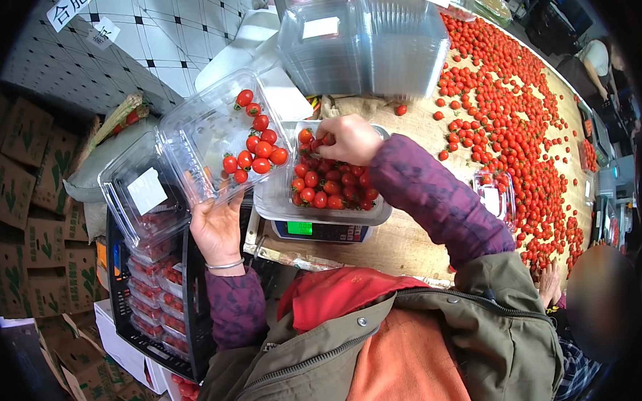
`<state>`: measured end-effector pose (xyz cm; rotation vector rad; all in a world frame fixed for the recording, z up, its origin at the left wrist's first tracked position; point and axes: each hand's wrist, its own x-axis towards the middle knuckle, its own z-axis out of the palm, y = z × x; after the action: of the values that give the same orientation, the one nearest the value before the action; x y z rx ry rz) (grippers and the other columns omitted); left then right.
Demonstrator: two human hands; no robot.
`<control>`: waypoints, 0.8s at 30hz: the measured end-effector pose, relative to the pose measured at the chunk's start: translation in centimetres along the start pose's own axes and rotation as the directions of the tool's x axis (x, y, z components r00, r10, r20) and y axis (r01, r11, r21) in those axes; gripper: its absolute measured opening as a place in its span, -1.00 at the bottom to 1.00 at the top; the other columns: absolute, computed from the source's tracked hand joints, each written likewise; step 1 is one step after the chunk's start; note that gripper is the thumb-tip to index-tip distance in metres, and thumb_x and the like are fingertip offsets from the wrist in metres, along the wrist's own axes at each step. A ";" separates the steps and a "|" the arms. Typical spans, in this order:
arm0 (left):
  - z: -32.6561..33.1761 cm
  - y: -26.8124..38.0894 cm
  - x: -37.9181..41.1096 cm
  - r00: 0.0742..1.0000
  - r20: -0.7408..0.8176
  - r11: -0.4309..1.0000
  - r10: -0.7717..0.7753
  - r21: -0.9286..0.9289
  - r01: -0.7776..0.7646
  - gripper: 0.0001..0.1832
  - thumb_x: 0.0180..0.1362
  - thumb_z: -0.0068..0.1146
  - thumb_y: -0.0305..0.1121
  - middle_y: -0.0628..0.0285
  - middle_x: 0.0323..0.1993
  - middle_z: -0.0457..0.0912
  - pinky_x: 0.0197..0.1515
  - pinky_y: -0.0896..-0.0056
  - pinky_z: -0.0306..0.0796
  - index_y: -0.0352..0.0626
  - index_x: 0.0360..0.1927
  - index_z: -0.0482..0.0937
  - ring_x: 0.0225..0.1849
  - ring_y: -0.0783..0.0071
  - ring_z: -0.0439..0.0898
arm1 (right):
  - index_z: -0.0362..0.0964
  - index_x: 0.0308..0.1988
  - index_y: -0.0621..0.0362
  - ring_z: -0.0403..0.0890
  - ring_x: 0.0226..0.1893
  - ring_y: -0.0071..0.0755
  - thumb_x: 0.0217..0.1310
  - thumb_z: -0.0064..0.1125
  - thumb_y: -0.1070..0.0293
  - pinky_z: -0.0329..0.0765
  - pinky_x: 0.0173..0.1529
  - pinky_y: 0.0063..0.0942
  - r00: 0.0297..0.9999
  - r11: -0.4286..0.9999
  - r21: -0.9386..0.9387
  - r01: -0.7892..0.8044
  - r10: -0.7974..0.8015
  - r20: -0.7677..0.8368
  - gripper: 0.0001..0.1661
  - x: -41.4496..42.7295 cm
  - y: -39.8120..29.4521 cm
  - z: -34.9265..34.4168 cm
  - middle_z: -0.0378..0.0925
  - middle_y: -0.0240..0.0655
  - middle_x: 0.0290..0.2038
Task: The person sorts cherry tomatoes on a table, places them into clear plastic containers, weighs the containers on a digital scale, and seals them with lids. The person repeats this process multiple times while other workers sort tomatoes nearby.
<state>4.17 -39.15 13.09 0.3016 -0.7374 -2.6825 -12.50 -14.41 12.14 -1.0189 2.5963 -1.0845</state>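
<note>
My left hand (219,227) holds up a clear plastic clamshell box (197,133), tilted, with several cherry tomatoes (262,149) lying in its right part. Over a tray on a digital scale, my right hand (345,139) has its fingertips closed around at least one tomato; how many it grips is hidden. Beneath that hand, cherry tomatoes (331,187) fill much of a container inside the pale tray (261,203). The scale (325,232) shows a lit green display under the tray's near edge.
Stacked clear clamshells (364,45) stand behind the scale. Loose cherry tomatoes (513,136) cover the wooden table (410,239) at right, around a labelled box (492,199). A black crate (196,316) of packed boxes stands at left. A co-worker's hand (549,281) rests near the table edge.
</note>
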 end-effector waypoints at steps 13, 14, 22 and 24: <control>1.2 -0.7 0.4 0.996 0.092 0.995 -0.001 0.095 -0.008 -0.42 0.10 -0.13 -0.52 0.00 0.20 0.34 0.17 -0.13 0.37 -0.31 0.26 0.17 0.20 -0.03 0.37 | 0.38 -0.02 0.23 0.23 -0.63 -0.71 0.15 0.04 0.60 0.17 -0.56 -0.68 0.965 -0.159 0.964 -0.215 0.120 0.235 -0.66 -7.8 -2.0 -0.9 0.42 -0.47 -0.43; 1.3 -0.7 0.4 0.996 0.093 0.995 0.003 0.104 -0.012 -0.42 0.10 -0.13 -0.52 0.00 0.20 0.34 0.17 -0.12 0.38 -0.31 0.26 0.17 0.20 -0.03 0.37 | 0.39 -0.02 0.22 0.23 -0.62 -0.72 0.15 0.05 0.60 0.17 -0.55 -0.68 0.966 -0.110 0.970 -0.218 0.120 0.231 -0.65 -8.0 -2.2 -0.9 0.41 -0.48 -0.44; 1.0 -0.6 0.3 0.995 0.096 0.994 -0.003 0.105 -0.007 -0.43 0.11 -0.15 -0.53 0.03 0.21 0.34 0.18 -0.13 0.36 -0.28 0.27 0.17 0.21 -0.03 0.36 | 0.36 -0.17 0.17 0.33 -0.56 -0.74 0.08 0.16 0.52 0.30 -0.48 -0.66 0.974 0.364 0.924 -0.114 0.224 0.032 -0.74 -8.5 -3.4 -0.7 0.41 -0.53 -0.48; 1.0 -0.6 0.2 0.995 0.097 0.994 0.008 0.107 -0.018 -0.42 0.11 -0.15 -0.53 0.03 0.22 0.34 0.18 -0.14 0.36 -0.26 0.28 0.16 0.21 -0.03 0.35 | 0.30 -0.15 0.15 0.33 -0.56 -0.73 0.10 0.13 0.52 0.27 -0.51 -0.66 0.961 0.283 0.942 -0.177 0.258 0.103 -0.72 -8.7 -3.0 -1.0 0.41 -0.49 -0.48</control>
<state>3.55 -38.29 13.63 0.1933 -0.9117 -2.6657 -4.67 -9.78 13.91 -0.2638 1.4246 -2.1353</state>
